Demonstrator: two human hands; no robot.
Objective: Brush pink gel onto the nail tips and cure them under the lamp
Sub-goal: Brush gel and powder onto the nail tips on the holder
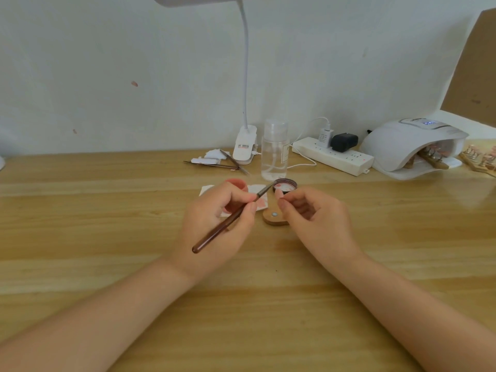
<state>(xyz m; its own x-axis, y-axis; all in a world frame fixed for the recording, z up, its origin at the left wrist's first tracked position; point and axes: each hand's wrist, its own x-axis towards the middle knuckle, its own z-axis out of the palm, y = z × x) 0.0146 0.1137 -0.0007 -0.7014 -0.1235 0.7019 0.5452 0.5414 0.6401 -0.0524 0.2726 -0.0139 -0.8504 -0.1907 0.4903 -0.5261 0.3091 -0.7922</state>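
We are loading the brush (pixel 228 220), pinched in our left hand (pixel 220 218), at the pink gel pot (pixel 285 185) while our right hand (pixel 314 218) pinches the nail tip (pixel 279 193) (earlier sticks sit under the curing lamp (pixel 413 146)), so a steady stroke likely comes next.

Behind our left hand's (pixel 220 210) fingers (pixel 236 189), the white pad (pixel 257 190) is mostly hidden. The wooden holder (pixel 273 216) disappears beneath our right hand's (pixel 314 216) fingertips. Under the curing lamp (pixel 410 146), nail tips (pixel 432 154) are too small to tell.
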